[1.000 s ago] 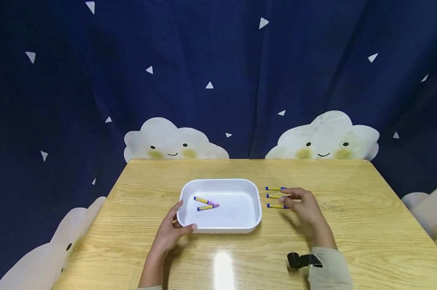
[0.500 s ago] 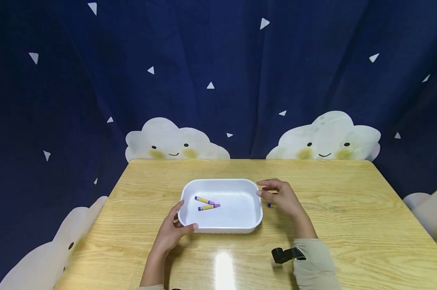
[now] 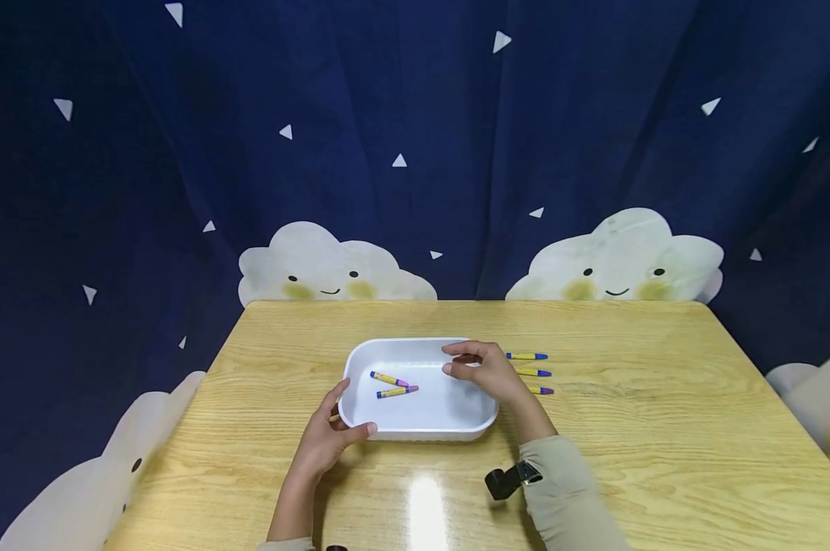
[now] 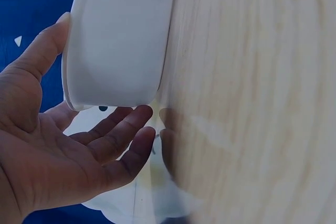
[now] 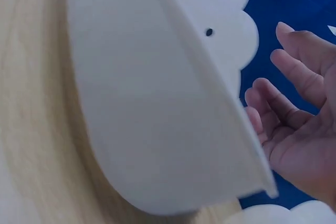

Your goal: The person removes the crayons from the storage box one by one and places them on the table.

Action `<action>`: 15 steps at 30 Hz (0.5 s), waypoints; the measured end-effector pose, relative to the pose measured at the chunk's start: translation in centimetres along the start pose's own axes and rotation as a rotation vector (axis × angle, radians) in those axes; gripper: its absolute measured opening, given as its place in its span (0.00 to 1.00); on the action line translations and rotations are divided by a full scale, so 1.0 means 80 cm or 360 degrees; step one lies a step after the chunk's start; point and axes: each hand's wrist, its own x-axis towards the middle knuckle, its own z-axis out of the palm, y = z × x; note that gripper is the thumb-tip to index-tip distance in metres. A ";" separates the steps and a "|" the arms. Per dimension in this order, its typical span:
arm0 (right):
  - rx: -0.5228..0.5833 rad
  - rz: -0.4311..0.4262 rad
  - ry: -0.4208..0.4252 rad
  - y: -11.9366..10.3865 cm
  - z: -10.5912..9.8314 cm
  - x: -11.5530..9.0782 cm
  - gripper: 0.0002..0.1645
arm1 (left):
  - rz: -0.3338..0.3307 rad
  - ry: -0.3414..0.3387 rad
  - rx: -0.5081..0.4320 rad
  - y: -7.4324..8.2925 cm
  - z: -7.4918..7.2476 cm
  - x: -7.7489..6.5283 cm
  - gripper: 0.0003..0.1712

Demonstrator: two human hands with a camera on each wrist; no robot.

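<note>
"So, from the head first: holding anything with the left hand (image 3: 318, 438)?"

"Yes, gripping the white tray (image 3: 422, 415) at its near left corner, thumb on the near rim, fingers against the left end."

"And inside the white tray?"

"Containing two pink-tipped crayons (image 3: 389, 379) in yellow wrappers, left of the middle, tips close together and pointing right."

"What about the right hand (image 3: 489, 371)?"

"Hovering over the right part of the white tray, thumb and forefinger parted by a modest gap, with nothing visible between. Wearing a black wrist device (image 3: 503, 484) by a beige sleeve (image 3: 566, 482)."

"And farther right?"

"Lying on the wooden bench (image 3: 663, 428), three more crayons (image 3: 527, 356), in a row from far to near, the middle and near ones partly hidden by the right hand. Beyond the far edge, a dark blue curtain (image 3: 415, 99)."

"Next, the left wrist view?"

"Showing the thumb tip on the rim and the fingers bent around the end wall. Hard to tell how many fingertips touch."

"Last, the right wrist view?"

"Blurred, but showing the white tray's outer wall and, past the rim, loosely spread fingers. Cannot tell whether any touch the rim."
</note>
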 end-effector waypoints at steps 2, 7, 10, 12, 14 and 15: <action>0.0076 0.0013 -0.0030 0.013 0.010 0.008 0.20 | 0.0002 0.0003 0.0008 -0.001 0.000 0.001 0.52; 0.0191 0.0137 -0.0097 0.023 0.036 0.022 0.22 | 0.0024 0.0003 0.0029 0.000 -0.001 0.001 0.52; 0.0127 0.0235 -0.0137 0.024 0.049 0.031 0.20 | 0.0026 0.0009 0.0035 0.000 -0.001 0.001 0.52; 0.0069 0.0263 -0.0177 0.026 0.058 0.037 0.19 | 0.0028 0.0009 0.0029 0.001 0.000 0.000 0.52; 0.0038 0.0271 -0.0221 0.028 0.065 0.042 0.18 | 0.0029 0.0006 0.0025 0.001 0.000 0.000 0.52; 0.0030 0.0268 -0.0239 0.031 0.068 0.044 0.18 | 0.0034 -0.0001 0.0024 0.000 0.001 0.000 0.52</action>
